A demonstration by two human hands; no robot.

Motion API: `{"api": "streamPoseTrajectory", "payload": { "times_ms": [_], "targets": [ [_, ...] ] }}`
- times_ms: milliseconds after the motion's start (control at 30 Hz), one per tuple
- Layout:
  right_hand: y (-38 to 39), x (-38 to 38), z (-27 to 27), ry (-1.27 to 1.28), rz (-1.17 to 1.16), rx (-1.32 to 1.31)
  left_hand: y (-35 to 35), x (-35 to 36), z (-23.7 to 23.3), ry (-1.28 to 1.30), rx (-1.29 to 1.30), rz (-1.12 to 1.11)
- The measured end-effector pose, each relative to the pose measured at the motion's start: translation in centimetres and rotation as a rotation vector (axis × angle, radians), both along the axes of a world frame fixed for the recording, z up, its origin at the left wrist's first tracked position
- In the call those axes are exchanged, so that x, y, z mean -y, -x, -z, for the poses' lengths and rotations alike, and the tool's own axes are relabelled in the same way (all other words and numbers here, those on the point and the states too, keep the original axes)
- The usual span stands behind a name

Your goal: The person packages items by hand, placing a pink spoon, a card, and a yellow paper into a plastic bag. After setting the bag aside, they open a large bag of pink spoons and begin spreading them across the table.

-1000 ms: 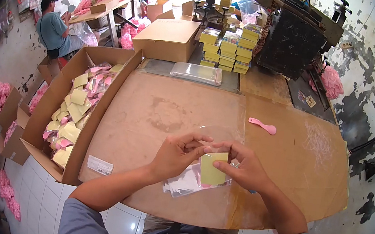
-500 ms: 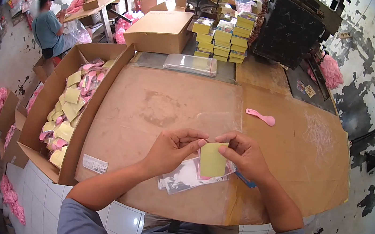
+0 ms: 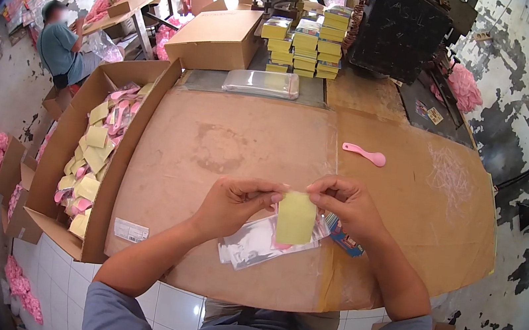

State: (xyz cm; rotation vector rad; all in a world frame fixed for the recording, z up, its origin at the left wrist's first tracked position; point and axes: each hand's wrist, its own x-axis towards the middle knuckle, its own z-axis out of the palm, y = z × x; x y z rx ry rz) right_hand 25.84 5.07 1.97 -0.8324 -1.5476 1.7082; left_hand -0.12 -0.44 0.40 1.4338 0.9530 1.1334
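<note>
A yellow card [image 3: 296,220], seemingly inside a clear plastic bag, hangs upright between my hands above the table. My left hand [image 3: 232,204] pinches its upper left corner between thumb and fingers. At the upper right corner my right hand [image 3: 347,206] holds it in a similar pinch. Something pink shows at the card's lower edge, mostly hidden. Under it lie flat clear plastic bags [image 3: 244,246]. Blue printed cards [image 3: 346,241] lie beside my right wrist, partly covered. Farther off on the cardboard rests a pink scoop-like spoon [image 3: 365,154].
At left stands a long open carton [image 3: 143,122] of bagged yellow cards and pink spoons. Stacked yellow-edged cards [image 3: 306,43], a closed carton [image 3: 215,35] and a pile of clear bags [image 3: 262,83] line the back. A person [image 3: 62,48] sits at far left.
The view has shifted slightly. My fingers have moved up to the top edge of the yellow card, and my right thumb no longer covers its face. More of the blue cards shows.
</note>
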Motion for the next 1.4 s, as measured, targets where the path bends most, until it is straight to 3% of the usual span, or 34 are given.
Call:
{"api": "streamPoseTrajectory", "payload": {
  "times_ms": [167,267,400,700,867,1000,1100,1167,1300,1367,1400],
  "targets": [
    [-0.3,0.2,-0.4,-0.012,0.005,0.045,0.4,-0.1,-0.4,-0.022,-0.024,0.055],
    [-0.7,-0.4,0.4,-0.209,-0.022,0.069,0.8,-0.3,-0.6,-0.018,-0.049,0.071],
    [-1.1,-0.8,0.2,-0.119,-0.058,0.098,1.0,-0.5,-0.2,0.043,0.128,0.099],
    [-0.6,-0.5,0.8,-0.096,-0.083,0.064,0.5,-0.6,-0.5,0.153,-0.026,0.064],
    [0.1,0.4,-0.4,-0.219,-0.066,0.098,0.7,-0.5,-0.1,0.101,-0.044,0.020],
    [0.2,0.8,-0.8,-0.146,-0.147,0.177,1.2,-1.0,0.0,0.012,-0.018,0.009],
    [-0.1,0.4,-0.1,-0.085,-0.168,0.140,-0.2,-0.5,-0.9,0.011,0.261,-0.023],
    [0.1,0.5,-0.8,-0.065,-0.170,0.091,-0.2,-0.1,-0.8,0.009,0.127,-0.011],
    [-0.3,0.5,-1.4,-0.140,-0.116,0.045,0.8,-0.5,-0.7,0.174,0.049,0.250],
    [-1.1,0.2,-1.4,-0.195,-0.070,0.028,1.2,-0.8,-1.0,0.166,0.085,0.211],
    [-1.6,0.1,-1.7,-0.314,-0.024,0.145,1.7,-0.9,-1.1,0.165,0.100,0.187]
  ]
}}
